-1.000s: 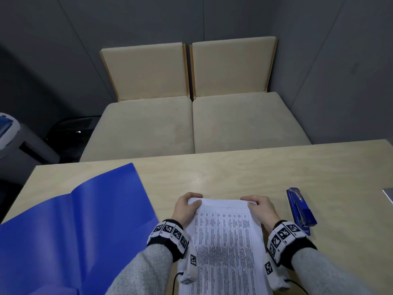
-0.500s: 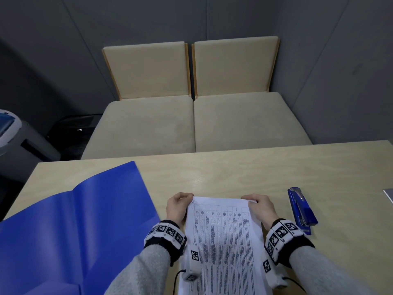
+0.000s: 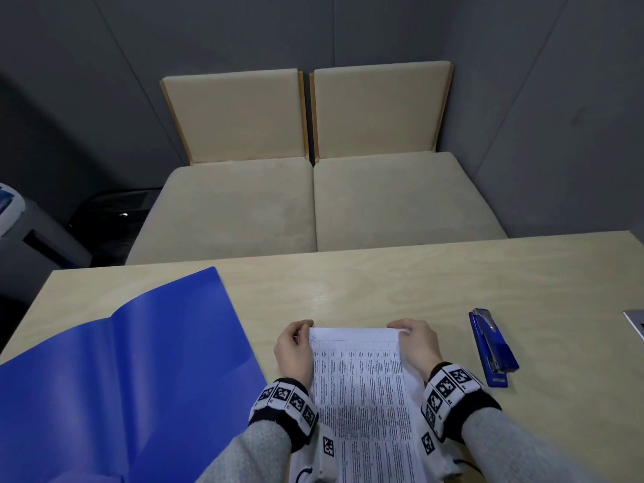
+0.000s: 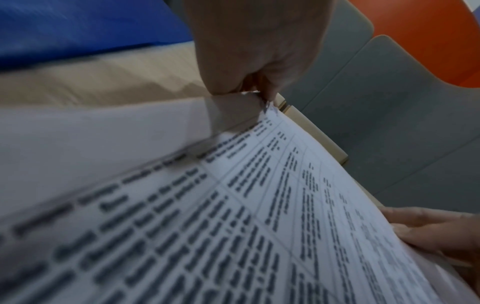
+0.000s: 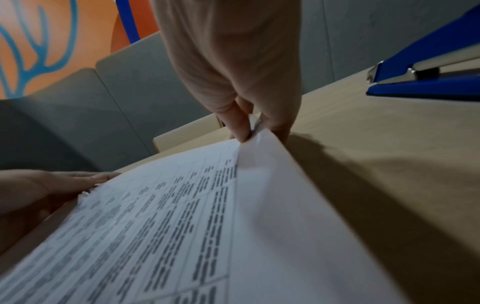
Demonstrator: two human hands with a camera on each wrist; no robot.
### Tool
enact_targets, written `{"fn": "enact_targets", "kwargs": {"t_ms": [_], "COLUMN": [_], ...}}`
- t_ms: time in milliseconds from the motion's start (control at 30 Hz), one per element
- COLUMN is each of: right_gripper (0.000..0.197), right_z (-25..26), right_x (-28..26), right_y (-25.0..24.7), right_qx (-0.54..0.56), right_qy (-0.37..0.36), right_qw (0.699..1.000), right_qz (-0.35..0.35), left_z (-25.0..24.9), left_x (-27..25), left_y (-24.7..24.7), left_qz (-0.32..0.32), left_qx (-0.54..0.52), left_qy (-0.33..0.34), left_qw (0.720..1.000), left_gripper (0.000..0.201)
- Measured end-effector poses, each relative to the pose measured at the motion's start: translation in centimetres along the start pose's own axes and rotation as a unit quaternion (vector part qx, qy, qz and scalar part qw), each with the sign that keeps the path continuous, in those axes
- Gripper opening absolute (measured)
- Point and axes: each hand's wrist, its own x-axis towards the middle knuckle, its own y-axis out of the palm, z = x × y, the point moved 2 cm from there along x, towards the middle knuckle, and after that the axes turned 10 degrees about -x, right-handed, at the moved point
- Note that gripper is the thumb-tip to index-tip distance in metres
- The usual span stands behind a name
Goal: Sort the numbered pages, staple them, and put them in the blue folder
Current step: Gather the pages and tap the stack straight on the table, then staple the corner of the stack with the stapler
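Over the pale wooden surface, your left hand and right hand each pinch a far corner of the white printed pages, both grips closed on paper. Left of them the open blue plastic folder lies flat; the blue metal stapler sits just right. Bare surface stretches beyond to the far edge, with beige cushioned seats behind.
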Motion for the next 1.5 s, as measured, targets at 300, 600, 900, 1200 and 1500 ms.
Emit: {"fn": "enact_targets", "kwargs": {"t_ms": [300, 600, 900, 1200, 1500], "right_gripper": [0.029, 0.055, 0.055, 0.032, 0.034], "right_z": [1.0, -5.1, 0.9, 13.0, 15.5], "right_x": [-0.9, 2.4, 3.2, 1.6, 1.4], "right_y": [-3.2, -9.2, -10.3, 4.2, 5.1], "right_qx": [-0.187, -0.227, 0.158, 0.218, 0.119], "right_qy": [-0.027, 0.185, 0.136, 0.072, 0.026], "right_qw": [0.979, 0.954, 0.965, 0.973, 0.992], "right_qz": [-0.081, -0.063, -0.161, 0.023, -0.040], "left_z": [0.1, -0.2, -0.6, -0.5, -1.2], "left_x": [0.2, -0.3, -0.6, -0.6, -0.7], "left_y": [-0.6, -0.3, -0.1, -0.2, -0.8], "left_qz": [0.004, -0.004, -0.018, -0.011, -0.013], "left_qx": [-0.038, -0.035, -0.006, -0.008, 0.004], "left_qy": [-0.033, -0.016, 0.006, 0.002, -0.012], "left_qw": [0.999, 0.999, 1.000, 1.000, 1.000], "left_gripper": [0.017, 0.017, 0.020, 0.021, 0.020]}}
